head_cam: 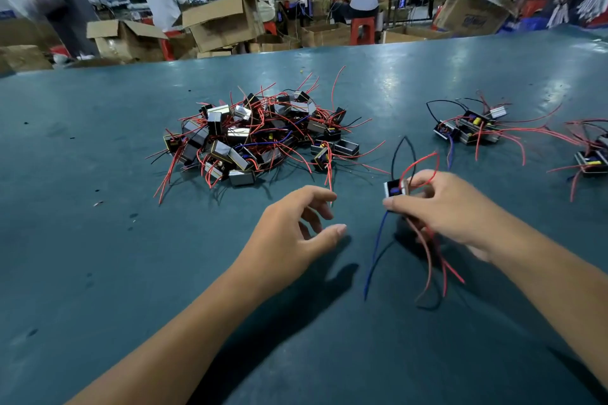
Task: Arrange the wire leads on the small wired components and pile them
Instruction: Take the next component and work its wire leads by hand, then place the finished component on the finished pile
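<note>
My right hand [441, 207] grips a small black wired component [394, 188] just above the table, its red, blue and black leads hanging down and looping up. My left hand [296, 230] hovers beside it with loosely curled fingers; the index tip touches a thin red lead [330, 179] trailing from the big heap, and I cannot tell whether it pinches it. A large tangled heap of components [256, 135] with red wires lies ahead at centre. A smaller arranged group [470, 126] sits at the right, another [592, 158] at the far right edge.
The work surface is a dark teal table [131, 273]. Beyond its far edge stand cardboard boxes [223, 23], red stools and several people working at other benches.
</note>
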Demonstrator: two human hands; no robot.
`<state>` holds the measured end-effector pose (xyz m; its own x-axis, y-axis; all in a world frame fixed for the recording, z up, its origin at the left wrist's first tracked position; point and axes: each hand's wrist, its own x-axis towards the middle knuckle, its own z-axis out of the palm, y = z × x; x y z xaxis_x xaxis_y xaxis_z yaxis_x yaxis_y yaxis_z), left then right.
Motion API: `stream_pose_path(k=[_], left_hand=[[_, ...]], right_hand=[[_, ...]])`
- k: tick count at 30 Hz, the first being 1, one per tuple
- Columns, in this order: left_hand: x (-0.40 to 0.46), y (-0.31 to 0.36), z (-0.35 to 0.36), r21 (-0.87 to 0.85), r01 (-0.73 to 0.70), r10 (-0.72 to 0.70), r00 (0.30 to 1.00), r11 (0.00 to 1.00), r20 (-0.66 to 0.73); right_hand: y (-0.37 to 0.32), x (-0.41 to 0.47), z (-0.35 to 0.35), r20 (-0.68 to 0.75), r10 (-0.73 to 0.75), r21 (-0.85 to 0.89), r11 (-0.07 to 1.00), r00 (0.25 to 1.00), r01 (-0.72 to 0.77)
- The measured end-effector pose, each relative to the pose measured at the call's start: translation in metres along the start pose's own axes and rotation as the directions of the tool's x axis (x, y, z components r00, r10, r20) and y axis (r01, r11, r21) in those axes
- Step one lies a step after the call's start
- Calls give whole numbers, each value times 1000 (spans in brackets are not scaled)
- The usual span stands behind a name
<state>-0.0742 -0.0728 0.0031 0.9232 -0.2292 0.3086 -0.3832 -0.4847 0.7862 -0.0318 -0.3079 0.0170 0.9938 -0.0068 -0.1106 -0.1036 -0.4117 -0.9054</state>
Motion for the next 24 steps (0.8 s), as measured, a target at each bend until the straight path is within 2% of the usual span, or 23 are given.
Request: stream_pose_path(k=[4, 7, 10, 12, 14, 16, 18, 20, 24], left_hand=[[3, -8, 1, 80, -13, 13, 1000, 997, -6], [4, -10, 3, 127, -44, 45, 999, 991, 2], [4, -11, 3, 159, -63, 64, 998, 985, 2], [5, -11, 2, 165, -64, 65, 998, 984, -3], [5, -12, 1, 169, -62, 64, 998, 984, -5], [5, -11, 0, 196, -72, 73, 997, 978, 3], [4, -11, 0, 224, -86, 85, 996, 971, 13], [4, -11, -1, 234, -91, 89, 996, 968, 18], [6, -11, -5, 255, -90, 91, 996, 963, 6]], right_hand=[[3, 39, -29, -112, 44, -199, 978, 993, -66], [-13, 74, -57, -204, 24, -383, 918, 979, -102], [-40, 104, -84, -399, -49, -524, 831, 916, -184], [-54, 110, -82, -469, -122, -572, 796, 875, -196], [-60, 108, -54, -400, -272, -598, 801, 875, -24], [-61, 102, -12, -223, -381, -619, 766, 897, 171], [-57, 97, 25, -31, -419, -618, 721, 907, 312], [-54, 98, 49, 80, -429, -582, 713, 900, 392], [-53, 112, 76, 107, -453, -565, 705, 885, 429]])
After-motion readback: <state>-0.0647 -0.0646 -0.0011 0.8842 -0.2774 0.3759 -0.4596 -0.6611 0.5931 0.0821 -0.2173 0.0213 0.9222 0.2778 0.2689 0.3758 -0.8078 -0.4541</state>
